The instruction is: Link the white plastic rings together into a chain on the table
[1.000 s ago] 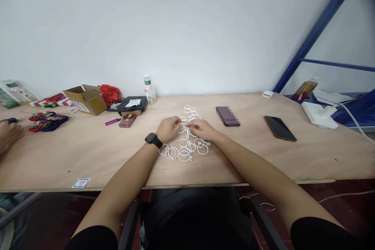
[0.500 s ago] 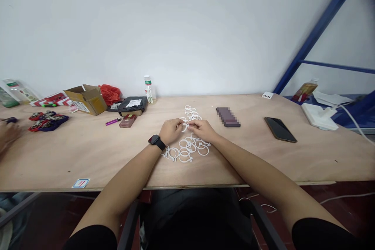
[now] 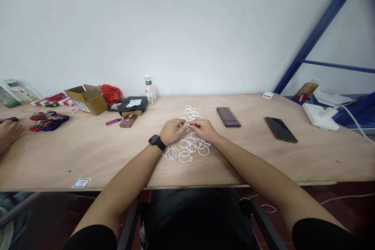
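Note:
Several white plastic rings (image 3: 187, 149) lie in a loose pile on the plywood table (image 3: 88, 152), with more rings (image 3: 191, 112) further back. My left hand (image 3: 172, 130), with a black watch on its wrist, and my right hand (image 3: 203, 129) meet just above the pile. Both pinch one small white ring (image 3: 186, 125) between their fingertips. The fingers of both hands are curled closed round it.
A dark phone (image 3: 280, 129) and a purple box (image 3: 228, 117) lie to the right. A cardboard box (image 3: 86, 99), red bag (image 3: 109, 93), small bottle (image 3: 149, 89), purple lighter (image 3: 113, 122) and red-blue items (image 3: 48, 121) sit at left. Another person's hand (image 3: 8, 133) rests at the far left edge.
My hands lifted the white ring slightly and brought their fingertips closer together. The other person's hand at the left edge shifted a little.

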A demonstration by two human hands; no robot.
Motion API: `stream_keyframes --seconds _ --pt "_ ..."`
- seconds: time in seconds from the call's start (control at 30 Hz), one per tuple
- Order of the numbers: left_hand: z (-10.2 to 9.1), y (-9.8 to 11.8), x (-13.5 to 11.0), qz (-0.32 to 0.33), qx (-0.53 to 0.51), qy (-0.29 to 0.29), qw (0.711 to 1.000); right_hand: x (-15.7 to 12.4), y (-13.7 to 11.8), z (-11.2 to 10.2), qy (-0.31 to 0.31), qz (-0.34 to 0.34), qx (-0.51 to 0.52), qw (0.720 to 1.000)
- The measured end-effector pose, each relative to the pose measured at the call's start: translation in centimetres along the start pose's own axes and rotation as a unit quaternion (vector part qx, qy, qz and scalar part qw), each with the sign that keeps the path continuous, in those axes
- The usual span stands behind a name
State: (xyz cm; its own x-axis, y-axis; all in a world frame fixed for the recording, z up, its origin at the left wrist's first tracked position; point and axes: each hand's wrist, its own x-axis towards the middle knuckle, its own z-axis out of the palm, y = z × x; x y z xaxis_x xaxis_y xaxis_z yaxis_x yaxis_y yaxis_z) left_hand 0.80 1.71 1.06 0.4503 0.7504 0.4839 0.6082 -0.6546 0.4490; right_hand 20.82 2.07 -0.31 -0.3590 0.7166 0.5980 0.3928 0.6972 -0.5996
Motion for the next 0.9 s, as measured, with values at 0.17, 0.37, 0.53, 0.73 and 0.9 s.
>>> stream_keyframes --seconds 0.17,0.37,0.53,0.73,0.9 --pt "0.2 -0.4 0.0 0.012 -0.004 0.032 0.999 0.0 0.3 -0.1 0.028 -0.077 -0.045 0.996" --pt "0.2 -0.3 -0.1 0.027 0.016 0.041 0.999 -0.1 0.3 -0.1 0.030 -0.098 -0.058 0.993" --pt "0.2 0.0 0.0 0.023 0.022 0.032 0.999 -0.2 0.2 -0.2 0.024 -0.097 -0.056 0.993" --pt "0.4 -0.6 0.0 -0.014 0.010 0.058 0.998 0.1 0.6 -0.3 0.054 -0.045 -0.109 0.992" --pt "0.6 -1.3 -0.1 0.022 0.022 -0.005 0.999 0.5 2.8 -1.5 0.089 0.011 -0.212 0.973"
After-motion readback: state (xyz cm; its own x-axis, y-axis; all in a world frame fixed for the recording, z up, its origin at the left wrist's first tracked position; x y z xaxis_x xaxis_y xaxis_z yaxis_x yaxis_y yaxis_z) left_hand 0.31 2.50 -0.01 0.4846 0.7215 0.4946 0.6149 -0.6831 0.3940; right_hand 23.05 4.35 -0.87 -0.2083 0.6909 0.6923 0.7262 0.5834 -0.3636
